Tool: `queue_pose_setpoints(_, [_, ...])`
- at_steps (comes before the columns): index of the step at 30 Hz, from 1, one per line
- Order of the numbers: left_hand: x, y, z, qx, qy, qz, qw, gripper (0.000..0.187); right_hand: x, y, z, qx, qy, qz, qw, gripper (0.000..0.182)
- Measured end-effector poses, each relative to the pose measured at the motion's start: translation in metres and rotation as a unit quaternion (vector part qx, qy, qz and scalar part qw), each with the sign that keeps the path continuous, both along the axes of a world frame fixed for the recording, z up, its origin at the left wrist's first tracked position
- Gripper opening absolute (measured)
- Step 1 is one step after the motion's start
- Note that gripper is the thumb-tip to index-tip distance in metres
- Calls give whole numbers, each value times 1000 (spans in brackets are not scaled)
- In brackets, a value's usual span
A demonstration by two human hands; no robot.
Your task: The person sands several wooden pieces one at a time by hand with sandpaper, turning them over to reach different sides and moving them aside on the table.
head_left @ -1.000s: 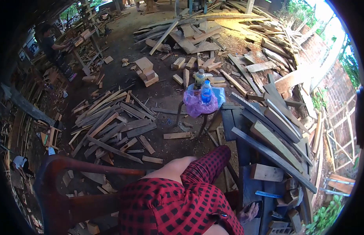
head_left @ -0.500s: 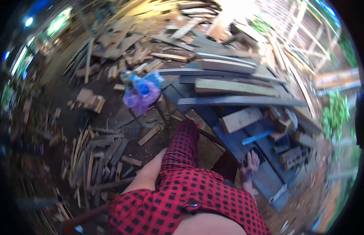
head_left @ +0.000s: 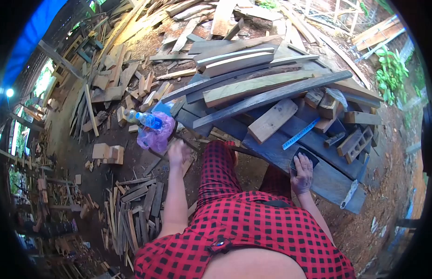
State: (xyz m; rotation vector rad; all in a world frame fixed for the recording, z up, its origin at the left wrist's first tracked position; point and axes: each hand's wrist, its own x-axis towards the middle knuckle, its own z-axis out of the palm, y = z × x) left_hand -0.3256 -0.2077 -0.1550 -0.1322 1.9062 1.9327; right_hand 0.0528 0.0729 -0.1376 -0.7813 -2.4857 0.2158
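My right hand (head_left: 302, 174) lies on the workbench with its fingers stretched out over a dark square pad or sheet (head_left: 311, 157), part of which is hidden beneath it. Left of my legs, my left hand (head_left: 178, 152) is raised just below the purple plastic bag (head_left: 162, 132); motion blur hides its fingers. Inside or against the bag is a clear bottle with a blue label (head_left: 150, 121). A blue ruler (head_left: 300, 134) is on the bench ahead of my right hand, close to a wooden block (head_left: 273, 121).
Long planks (head_left: 271, 100) are stacked across the bench's far side. A slotted wooden piece (head_left: 355, 145) and a pale strip (head_left: 350, 194) are at the right. Offcuts (head_left: 137, 209) are heaped on the ground at left, with wooden blocks (head_left: 107, 153) beyond.
My left hand has come up into view near the purple bag. My right hand stays on the bench, now over the dark pad. The camera view has shifted and turned.
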Motion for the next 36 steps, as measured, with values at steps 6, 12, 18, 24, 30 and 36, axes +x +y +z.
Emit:
queue_pose_setpoints(6, [-100,59,71,5,112,-101,989,58,0,0,-4,6,-15,-5,1000,44])
queue_pose_setpoints(12, [-153,112,50,45,-131,38,990,112,-1,-1,-3,6,-23,-6,1000,47])
queue_pose_setpoints(18, [-202,127,5,182,-166,-33,969,117,3,0,3,-7,-22,-17,1000,52])
queue_pose_setpoints(24, [-190,134,6,288,-102,93,948,65,3,1,2,0,-17,5,1000,51])
queue_pose_setpoints(30, [-104,135,101,451,52,65,888,37,3,0,-2,6,-8,-1,1000,49])
queue_pose_setpoints(36, [-35,154,169,574,56,33,816,29,5,0,-2,8,2,-8,1000,49])
